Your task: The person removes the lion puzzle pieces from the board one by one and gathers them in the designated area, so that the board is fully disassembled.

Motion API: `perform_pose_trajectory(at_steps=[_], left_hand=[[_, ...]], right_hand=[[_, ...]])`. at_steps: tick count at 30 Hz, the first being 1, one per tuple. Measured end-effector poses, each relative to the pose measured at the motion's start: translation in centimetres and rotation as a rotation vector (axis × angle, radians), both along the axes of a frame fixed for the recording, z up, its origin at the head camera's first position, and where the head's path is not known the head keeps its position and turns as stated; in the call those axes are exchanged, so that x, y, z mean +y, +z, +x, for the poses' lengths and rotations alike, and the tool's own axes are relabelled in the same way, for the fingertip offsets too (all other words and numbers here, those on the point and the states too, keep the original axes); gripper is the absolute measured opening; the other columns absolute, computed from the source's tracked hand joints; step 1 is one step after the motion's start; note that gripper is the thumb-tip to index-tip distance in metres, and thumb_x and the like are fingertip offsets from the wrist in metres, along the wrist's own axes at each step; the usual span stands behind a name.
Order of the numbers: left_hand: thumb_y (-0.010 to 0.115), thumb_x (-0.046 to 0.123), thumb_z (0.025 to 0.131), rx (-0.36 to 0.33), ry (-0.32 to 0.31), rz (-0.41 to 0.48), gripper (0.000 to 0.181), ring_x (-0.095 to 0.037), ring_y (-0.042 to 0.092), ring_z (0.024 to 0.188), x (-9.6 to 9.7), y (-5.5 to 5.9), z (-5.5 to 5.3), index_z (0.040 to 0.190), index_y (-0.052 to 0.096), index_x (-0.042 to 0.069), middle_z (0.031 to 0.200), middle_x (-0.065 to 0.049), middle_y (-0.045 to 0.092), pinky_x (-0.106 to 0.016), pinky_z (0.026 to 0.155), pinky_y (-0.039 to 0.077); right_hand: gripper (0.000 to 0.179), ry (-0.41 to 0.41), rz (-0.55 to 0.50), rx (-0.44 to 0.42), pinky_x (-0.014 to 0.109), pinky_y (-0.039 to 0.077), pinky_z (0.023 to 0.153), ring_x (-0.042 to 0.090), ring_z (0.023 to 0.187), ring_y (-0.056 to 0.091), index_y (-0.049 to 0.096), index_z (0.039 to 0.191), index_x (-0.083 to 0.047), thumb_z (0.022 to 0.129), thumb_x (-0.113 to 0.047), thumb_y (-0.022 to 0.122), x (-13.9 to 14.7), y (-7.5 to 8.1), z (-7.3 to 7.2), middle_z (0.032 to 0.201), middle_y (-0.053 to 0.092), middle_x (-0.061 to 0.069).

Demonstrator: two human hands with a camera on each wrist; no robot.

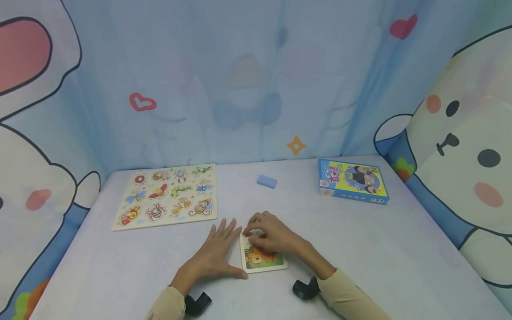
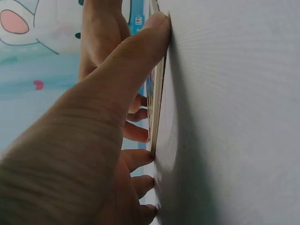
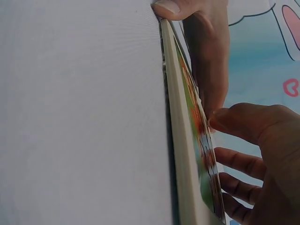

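Observation:
A small wooden picture puzzle [image 1: 266, 269] with a lion on it lies flat on the table between the hands. The left hand [image 1: 216, 254] lies beside its left edge with fingers spread, and its thumb touches the near left corner. Over the puzzle's upper part, the right hand [image 1: 276, 234] bends down, thumb and fingertips on its face. In the right wrist view the thumb and fingers of the right hand [image 3: 276, 145] stand apart against the puzzle face [image 3: 194, 122], and no pinched piece shows. The right hand covers part of the picture.
At the back left lies a larger wooden board [image 1: 166, 195] with insect and animal pictures. A blue block [image 1: 266, 181] sits at the back middle. A blue and yellow box [image 1: 353, 181] lies at the back right, near the printed curtain [image 1: 248, 80].

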State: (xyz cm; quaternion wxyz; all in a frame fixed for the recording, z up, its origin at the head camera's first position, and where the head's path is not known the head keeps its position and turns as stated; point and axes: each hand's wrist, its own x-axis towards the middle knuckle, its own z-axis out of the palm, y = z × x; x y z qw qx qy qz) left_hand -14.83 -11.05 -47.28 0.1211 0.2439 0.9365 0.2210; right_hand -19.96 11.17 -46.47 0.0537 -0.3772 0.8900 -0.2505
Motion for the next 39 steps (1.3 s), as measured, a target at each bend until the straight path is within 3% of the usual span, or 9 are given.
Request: perform_pose_trajectory(at_steps=[6,31,39], left_hand=[[0.071,0.075,0.062,0.008,-0.019,0.008,0.118,-0.033,-0.002,0.147,0.2,0.1,-0.2,0.152,0.026,0.014,0.161,-0.009,0.009,-0.055,0.118,0.001],[0.07,0.076,0.061,0.016,0.0,-0.019,0.119,-0.033,0.0,0.147,0.0,-0.2,-0.1,0.152,0.027,0.014,0.161,-0.009,0.01,-0.055,0.119,0.003],[0.07,0.076,0.061,0.009,0.009,-0.014,0.118,-0.032,-0.001,0.147,-0.1,-0.3,0.0,0.152,0.027,0.016,0.161,-0.008,0.01,-0.054,0.119,0.001]], right_hand=[[0.02,-0.002,-0.005,0.023,0.035,0.045,0.085,0.015,0.1,0.049,0.073,0.107,-0.022,0.09,-0.023,0.063,0.2,0.0,-0.1,0.112,0.059,-0.003],[0.026,-0.015,-0.035,0.023,0.036,0.046,0.084,0.014,0.099,0.049,0.073,0.104,-0.022,0.09,-0.009,0.054,-0.1,-0.6,-0.3,0.111,0.058,-0.002],[0.031,-0.051,-0.089,-0.03,0.037,0.045,0.086,0.014,0.101,0.048,0.072,0.103,-0.021,0.091,-0.005,0.049,-0.2,-1.1,-0.5,0.113,0.058,-0.002]])
